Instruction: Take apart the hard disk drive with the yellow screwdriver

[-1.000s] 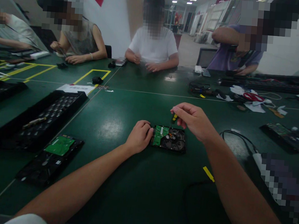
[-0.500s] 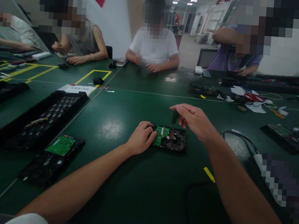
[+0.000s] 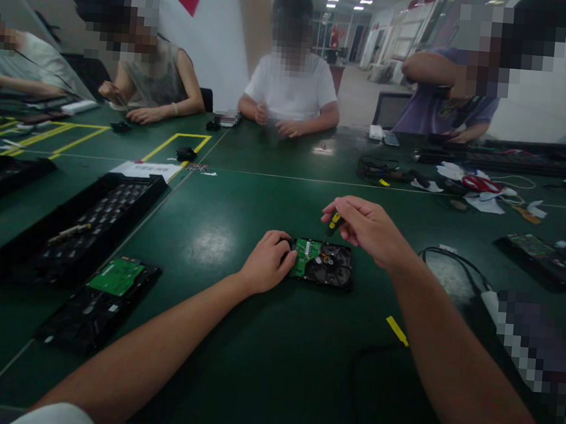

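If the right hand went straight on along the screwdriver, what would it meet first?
The hard drive, near the edge of its green board: the screwdriver in the right hand points down there. Whether it already touches is unclear.

Black-and-yellow screwdriver, green circuit board, black hard drive, green tabletop

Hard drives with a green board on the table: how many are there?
2 are clear: the middle drive, with the left hand at its end, and the left drive, near the long black tray. The dark unit at right may be a third; I cannot tell.
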A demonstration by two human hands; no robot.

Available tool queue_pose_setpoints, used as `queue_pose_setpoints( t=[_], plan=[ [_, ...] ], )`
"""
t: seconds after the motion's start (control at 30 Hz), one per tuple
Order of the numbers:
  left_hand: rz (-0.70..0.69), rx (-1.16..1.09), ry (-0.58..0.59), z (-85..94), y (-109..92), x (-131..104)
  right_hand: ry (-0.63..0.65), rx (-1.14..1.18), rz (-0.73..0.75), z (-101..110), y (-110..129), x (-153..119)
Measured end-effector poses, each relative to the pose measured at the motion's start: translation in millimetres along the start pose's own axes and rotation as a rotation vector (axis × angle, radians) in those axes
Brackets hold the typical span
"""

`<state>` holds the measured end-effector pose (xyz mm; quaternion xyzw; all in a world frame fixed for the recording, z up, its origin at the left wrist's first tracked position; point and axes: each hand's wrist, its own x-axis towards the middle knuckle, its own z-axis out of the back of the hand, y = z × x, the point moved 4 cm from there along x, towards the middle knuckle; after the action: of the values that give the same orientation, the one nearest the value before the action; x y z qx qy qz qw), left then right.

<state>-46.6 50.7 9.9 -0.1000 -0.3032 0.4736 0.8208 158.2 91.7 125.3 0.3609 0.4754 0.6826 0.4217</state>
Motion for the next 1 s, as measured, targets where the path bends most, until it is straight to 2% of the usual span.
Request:
queue_pose_setpoints(
  t=[0.17,0.47,1.0],
  plan=[
    [-0.003,0.012,0.003,0.0,-0.2,0.1,0.019,0.115,-0.038,-1.4,-4.5,1.6],
    [-0.008,0.01,-0.002,-0.9,0.3,0.2,-0.029,-0.062,0.034,3.1,-1.2,-1.0],
    [-0.003,0.01,-0.003,0.7,-1.1,0.3,0.006,0.074,-0.051,-1.7,-2.6,1.2]
  ],
)
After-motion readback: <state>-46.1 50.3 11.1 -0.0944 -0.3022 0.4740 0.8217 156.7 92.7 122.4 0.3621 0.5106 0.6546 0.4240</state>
